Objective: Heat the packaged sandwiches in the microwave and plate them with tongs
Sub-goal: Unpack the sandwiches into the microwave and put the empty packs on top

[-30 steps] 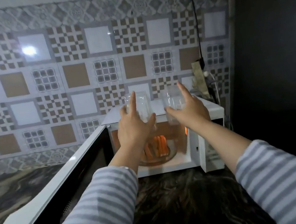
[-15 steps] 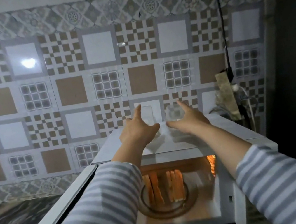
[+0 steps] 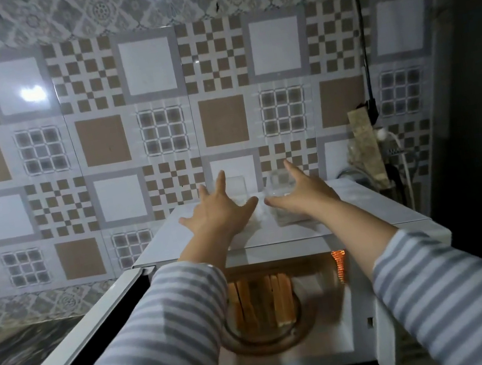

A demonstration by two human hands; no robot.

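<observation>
Lying inside the open microwave point(image 3: 273, 237), apparently unwrapped sandwiches point(image 3: 263, 302).

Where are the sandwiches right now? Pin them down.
In the head view, the sandwiches stand on edge on the glass turntable inside the open microwave, low and centre, between the two striped sleeves and left of the glowing side vent.

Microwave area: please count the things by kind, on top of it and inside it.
Clear plastic packages on the microwave top: 2
Sandwiches inside: 2
Glass turntable inside: 1
Total: 5
</observation>
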